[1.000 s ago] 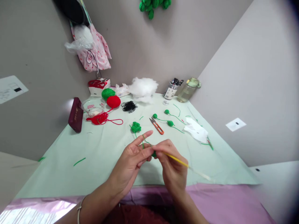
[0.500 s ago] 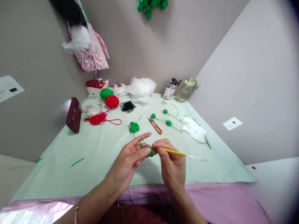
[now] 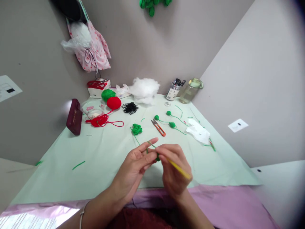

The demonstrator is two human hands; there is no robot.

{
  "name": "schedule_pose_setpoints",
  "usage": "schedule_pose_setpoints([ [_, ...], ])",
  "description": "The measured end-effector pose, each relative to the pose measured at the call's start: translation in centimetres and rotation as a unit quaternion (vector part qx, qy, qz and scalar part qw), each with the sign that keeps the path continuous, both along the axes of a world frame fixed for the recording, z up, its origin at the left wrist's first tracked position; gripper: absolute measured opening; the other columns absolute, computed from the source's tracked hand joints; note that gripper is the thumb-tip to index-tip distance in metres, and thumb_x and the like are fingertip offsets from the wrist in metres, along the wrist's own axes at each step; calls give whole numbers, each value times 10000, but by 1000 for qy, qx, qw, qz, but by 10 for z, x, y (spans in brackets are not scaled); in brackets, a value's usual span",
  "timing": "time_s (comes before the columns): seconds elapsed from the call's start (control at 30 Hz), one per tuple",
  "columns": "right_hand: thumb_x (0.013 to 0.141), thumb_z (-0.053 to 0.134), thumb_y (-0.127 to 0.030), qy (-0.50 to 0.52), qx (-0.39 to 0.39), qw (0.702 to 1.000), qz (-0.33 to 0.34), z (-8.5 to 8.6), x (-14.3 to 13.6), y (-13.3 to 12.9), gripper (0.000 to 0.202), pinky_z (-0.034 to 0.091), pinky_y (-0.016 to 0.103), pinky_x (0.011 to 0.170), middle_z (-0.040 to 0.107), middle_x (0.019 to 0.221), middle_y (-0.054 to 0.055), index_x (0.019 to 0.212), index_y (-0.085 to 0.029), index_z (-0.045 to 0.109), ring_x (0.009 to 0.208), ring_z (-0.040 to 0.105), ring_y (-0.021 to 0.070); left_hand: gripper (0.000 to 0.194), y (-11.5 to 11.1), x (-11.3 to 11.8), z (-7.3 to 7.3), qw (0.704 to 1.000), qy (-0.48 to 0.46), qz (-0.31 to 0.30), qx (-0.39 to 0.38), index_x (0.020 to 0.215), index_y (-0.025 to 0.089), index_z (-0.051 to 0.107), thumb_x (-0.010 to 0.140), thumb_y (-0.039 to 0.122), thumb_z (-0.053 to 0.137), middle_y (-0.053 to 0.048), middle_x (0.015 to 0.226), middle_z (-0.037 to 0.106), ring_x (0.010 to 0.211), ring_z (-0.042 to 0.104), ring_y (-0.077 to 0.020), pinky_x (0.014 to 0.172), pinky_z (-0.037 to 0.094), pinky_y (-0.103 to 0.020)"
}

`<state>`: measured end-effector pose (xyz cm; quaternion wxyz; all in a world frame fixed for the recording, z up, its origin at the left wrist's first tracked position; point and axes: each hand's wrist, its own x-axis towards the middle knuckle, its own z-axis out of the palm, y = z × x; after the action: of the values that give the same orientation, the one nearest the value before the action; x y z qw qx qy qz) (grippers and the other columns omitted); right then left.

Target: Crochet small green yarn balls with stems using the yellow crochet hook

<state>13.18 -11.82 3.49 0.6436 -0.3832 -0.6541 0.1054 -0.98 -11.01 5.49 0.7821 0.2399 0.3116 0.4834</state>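
My left hand [image 3: 138,162] pinches a small green crochet piece [image 3: 157,157] between thumb and fingers, its index finger stretched out with green yarn [image 3: 151,144] over it. My right hand [image 3: 176,165] grips a crochet hook [image 3: 179,169] by its yellow handle; the hook's tip is hidden at the piece, close to the left fingertips. From the left hand the strand leads back to a small green yarn bundle [image 3: 137,129]. Just beyond the hands lie orange-handled thread snips [image 3: 158,128] and several small green crocheted balls [image 3: 172,125] with yarn tails.
Red yarn balls [image 3: 113,103], a green ball [image 3: 108,95], black yarn [image 3: 130,108] and white stuffing [image 3: 145,90] lie toward the back. A maroon case [image 3: 74,117] stands left. A pen cup [image 3: 173,91], a bottle [image 3: 190,91] and white paper [image 3: 198,132] are right.
The hook's handle has swung from nearly level to pointing down toward me as my right hand turned. Both hands have shifted slightly right, still together at the green piece.
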Motion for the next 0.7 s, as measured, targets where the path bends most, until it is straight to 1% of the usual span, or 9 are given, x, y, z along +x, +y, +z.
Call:
schedule_pose_setpoints([
  [0.07, 1033, 621, -173, 82, -70, 993, 40, 3, 4, 2, 223, 530, 314, 707, 704, 835, 19, 1024, -283, 815, 785, 661, 163, 525, 2, -3, 1, 1000, -8, -7, -8, 1242, 229, 822, 741, 321, 952, 42, 741, 595, 678, 456, -69, 829, 428, -246],
  [0.1, 1043, 619, -218, 137, -109, 982, 67, 6, 5, 3, 211, 517, 306, 679, 684, 798, 11, 977, -276, 811, 739, 641, 152, 513, 2, -5, 2, 1000, -3, 1, 0, 1228, 230, 827, 735, 304, 951, 28, 794, 627, 721, 489, -78, 845, 426, -247],
  [0.17, 1033, 654, -297, 232, -166, 952, 114, 9, 4, 5, 204, 492, 287, 628, 672, 788, 6, 904, -263, 809, 670, 610, 127, 467, 1, -8, 4, 999, 23, 25, 24, 1175, 230, 841, 725, 291, 948, 3, 878, 666, 822, 542, -109, 864, 423, -251],
  [0.23, 999, 711, -345, 279, -200, 929, 139, 11, -1, 7, 191, 480, 277, 607, 684, 816, 10, 869, -252, 816, 636, 597, 109, 413, 0, -8, 5, 997, 52, 45, 43, 1122, 229, 846, 728, 302, 943, -7, 895, 672, 875, 554, -134, 867, 423, -258],
  [0.33, 964, 759, -375, 291, -225, 920, 138, 9, -7, 7, 179, 483, 281, 629, 691, 834, 14, 859, -247, 827, 643, 602, 105, 416, -3, -9, 5, 995, 65, 59, 51, 1156, 251, 830, 754, 304, 925, 7, 871, 647, 871, 546, -135, 864, 419, -259],
  [0.47, 956, 771, -385, 283, -217, 926, 123, 9, -6, 6, 163, 484, 283, 665, 682, 801, 6, 878, -256, 830, 673, 606, 112, 498, -1, -16, 5, 999, 34, 28, 29, 1237, 252, 811, 753, 292, 918, 4, 898, 647, 848, 533, -121, 851, 412, -249],
  [0.57, 939, 790, -389, 299, -214, 921, 129, 12, -3, 7, 171, 472, 270, 626, 690, 803, 12, 845, -252, 829, 655, 594, 108, 481, 0, -22, 4, 1000, 9, 8, 12, 1184, 208, 834, 720, 293, 932, -11, 900, 652, 791, 505, -110, 819, 413, -245],
  [0.63, 930, 797, -389, 319, -223, 911, 138, 14, -4, 6, 176, 458, 261, 589, 694, 811, 16, 826, -250, 826, 634, 585, 103, 434, -1, -24, 3, 1000, 10, 10, 9, 1140, 206, 845, 724, 297, 927, 2, 849, 634, 712, 445, -93, 768, 401, -239],
  [0.7, 938, 786, -392, 320, -232, 907, 147, 14, -7, 5, 189, 455, 258, 583, 687, 797, 14, 820, -249, 823, 628, 581, 102, 362, -3, -24, 3, 999, 27, 21, 26, 1079, 214, 852, 736, 305, 921, 12, 810, 626, 696, 428, -95, 741, 389, -236],
])
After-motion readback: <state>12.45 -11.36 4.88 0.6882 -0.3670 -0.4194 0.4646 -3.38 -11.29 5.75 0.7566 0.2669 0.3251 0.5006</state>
